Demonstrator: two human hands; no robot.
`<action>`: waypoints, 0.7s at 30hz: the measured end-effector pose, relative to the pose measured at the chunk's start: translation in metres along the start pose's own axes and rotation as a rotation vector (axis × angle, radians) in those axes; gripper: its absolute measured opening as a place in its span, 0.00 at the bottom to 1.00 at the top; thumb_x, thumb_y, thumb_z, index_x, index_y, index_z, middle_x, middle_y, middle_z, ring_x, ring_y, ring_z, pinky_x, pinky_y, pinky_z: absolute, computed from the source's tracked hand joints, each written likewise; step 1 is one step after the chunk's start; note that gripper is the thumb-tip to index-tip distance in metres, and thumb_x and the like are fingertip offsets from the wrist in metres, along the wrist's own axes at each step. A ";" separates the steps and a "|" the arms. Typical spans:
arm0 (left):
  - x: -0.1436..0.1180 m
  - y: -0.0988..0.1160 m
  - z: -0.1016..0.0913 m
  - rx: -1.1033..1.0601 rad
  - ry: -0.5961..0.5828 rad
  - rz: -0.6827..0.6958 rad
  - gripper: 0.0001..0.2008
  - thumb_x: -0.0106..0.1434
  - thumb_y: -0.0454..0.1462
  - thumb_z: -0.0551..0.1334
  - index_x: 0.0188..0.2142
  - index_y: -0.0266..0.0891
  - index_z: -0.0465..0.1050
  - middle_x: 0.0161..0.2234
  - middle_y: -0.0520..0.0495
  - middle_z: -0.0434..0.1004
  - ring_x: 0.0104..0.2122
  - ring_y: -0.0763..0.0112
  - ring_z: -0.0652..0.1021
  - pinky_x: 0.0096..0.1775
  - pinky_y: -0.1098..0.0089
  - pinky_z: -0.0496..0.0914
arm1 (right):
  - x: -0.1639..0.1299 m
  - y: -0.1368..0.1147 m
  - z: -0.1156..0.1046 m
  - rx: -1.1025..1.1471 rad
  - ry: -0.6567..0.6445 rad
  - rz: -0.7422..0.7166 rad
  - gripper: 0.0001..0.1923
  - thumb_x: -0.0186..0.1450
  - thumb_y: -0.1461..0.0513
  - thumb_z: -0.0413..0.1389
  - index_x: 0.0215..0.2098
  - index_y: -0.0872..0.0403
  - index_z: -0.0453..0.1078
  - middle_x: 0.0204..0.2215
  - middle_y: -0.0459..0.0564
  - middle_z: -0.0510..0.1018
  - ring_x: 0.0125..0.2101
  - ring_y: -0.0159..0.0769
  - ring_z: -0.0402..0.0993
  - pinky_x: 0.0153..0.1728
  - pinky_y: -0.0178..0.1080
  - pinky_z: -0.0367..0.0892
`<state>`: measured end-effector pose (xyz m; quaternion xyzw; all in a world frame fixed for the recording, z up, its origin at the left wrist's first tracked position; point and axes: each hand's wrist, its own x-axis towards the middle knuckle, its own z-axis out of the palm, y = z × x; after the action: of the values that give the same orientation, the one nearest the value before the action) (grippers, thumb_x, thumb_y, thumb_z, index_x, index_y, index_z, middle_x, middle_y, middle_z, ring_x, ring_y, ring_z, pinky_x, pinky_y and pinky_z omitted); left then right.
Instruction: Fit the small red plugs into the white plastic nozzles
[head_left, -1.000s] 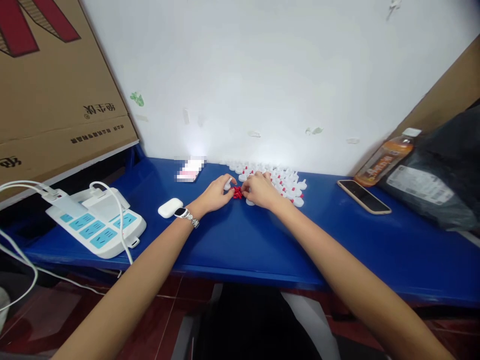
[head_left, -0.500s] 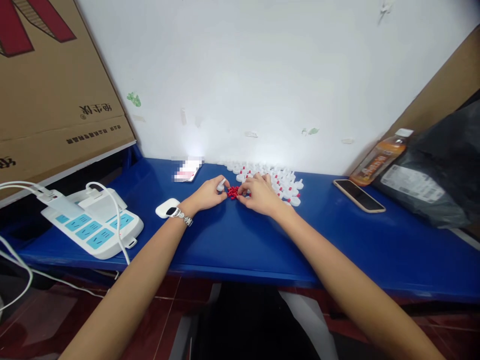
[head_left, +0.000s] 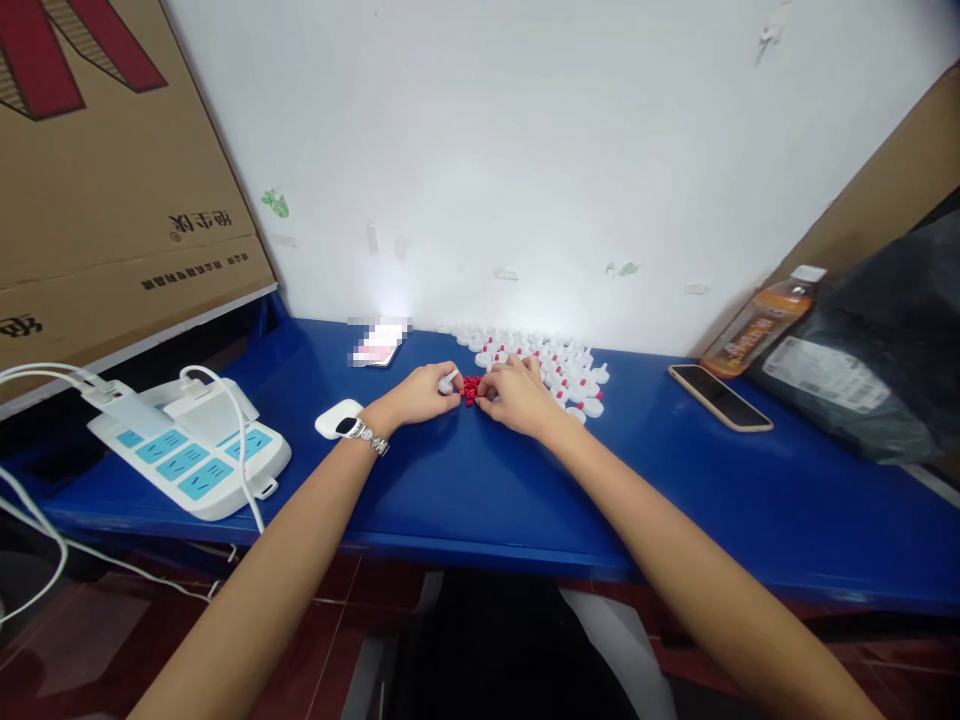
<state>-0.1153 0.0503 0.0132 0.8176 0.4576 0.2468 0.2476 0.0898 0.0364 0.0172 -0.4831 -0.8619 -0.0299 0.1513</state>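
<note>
My left hand [head_left: 421, 395], with a watch at the wrist, is closed around a white nozzle cap [head_left: 448, 381] with a narrow tip. Right beside its fingertips lies a small heap of tiny red tip caps [head_left: 471, 391] on the blue table. From the other side my right hand [head_left: 517, 396] reaches to the heap, thumb and fingers pinched at its edge. Whatever is between those fingers is too small to make out. Behind and right of this hand spread many white nozzle caps [head_left: 581, 386], several with red tips on them.
A white earbud case [head_left: 337, 419] sits near my left wrist, and a power strip [head_left: 187, 460] with cables stands further left. To the right lie a phone [head_left: 718, 397], an orange drink bottle [head_left: 759, 325] and a dark plastic bag [head_left: 847, 375]. A white wall [head_left: 525, 150] rises behind the table.
The view has shifted slightly. Both hands stay at the red heap, with the white nozzle cap still in my left hand; the right fingers have moved only a little.
</note>
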 end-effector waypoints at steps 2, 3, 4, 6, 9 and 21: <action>0.000 -0.001 0.000 -0.011 -0.014 -0.007 0.07 0.55 0.36 0.62 0.35 0.40 0.72 0.29 0.52 0.75 0.28 0.71 0.72 0.31 0.70 0.64 | 0.000 -0.001 -0.001 0.002 -0.001 0.005 0.08 0.65 0.58 0.59 0.33 0.52 0.78 0.36 0.53 0.80 0.43 0.46 0.65 0.45 0.46 0.49; 0.000 -0.001 0.000 -0.023 -0.031 -0.015 0.07 0.55 0.37 0.62 0.34 0.40 0.71 0.29 0.53 0.75 0.27 0.71 0.72 0.30 0.70 0.64 | 0.000 -0.001 -0.001 0.002 0.001 0.004 0.08 0.65 0.58 0.59 0.33 0.52 0.78 0.36 0.53 0.80 0.43 0.46 0.65 0.45 0.46 0.49; 0.000 -0.001 0.000 -0.037 -0.054 -0.024 0.06 0.55 0.37 0.63 0.33 0.40 0.70 0.28 0.53 0.74 0.27 0.72 0.71 0.30 0.71 0.63 | 0.000 -0.001 0.000 0.002 0.002 0.002 0.08 0.66 0.58 0.58 0.33 0.52 0.78 0.36 0.53 0.80 0.43 0.46 0.65 0.45 0.46 0.49; 0.000 -0.001 0.000 -0.066 -0.099 -0.040 0.09 0.54 0.39 0.65 0.31 0.40 0.67 0.26 0.54 0.72 0.26 0.72 0.70 0.29 0.71 0.63 | 0.000 -0.002 0.001 0.001 0.000 -0.003 0.08 0.66 0.59 0.57 0.32 0.52 0.77 0.36 0.53 0.80 0.43 0.45 0.66 0.45 0.46 0.50; 0.000 -0.002 0.001 -0.087 -0.104 -0.028 0.12 0.55 0.42 0.67 0.29 0.40 0.66 0.26 0.54 0.71 0.26 0.72 0.70 0.29 0.71 0.62 | 0.000 -0.001 0.002 0.016 -0.001 -0.003 0.08 0.66 0.60 0.57 0.31 0.53 0.77 0.36 0.53 0.80 0.44 0.46 0.66 0.45 0.46 0.50; 0.000 0.003 0.008 0.047 0.009 0.020 0.10 0.61 0.43 0.63 0.32 0.40 0.66 0.29 0.51 0.74 0.29 0.69 0.72 0.32 0.69 0.63 | -0.008 0.013 -0.013 0.858 0.161 0.108 0.07 0.61 0.58 0.61 0.33 0.54 0.77 0.30 0.49 0.82 0.30 0.35 0.74 0.34 0.39 0.66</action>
<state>-0.1084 0.0478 0.0092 0.8266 0.4561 0.2421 0.2236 0.1076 0.0340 0.0256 -0.4171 -0.7551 0.3012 0.4064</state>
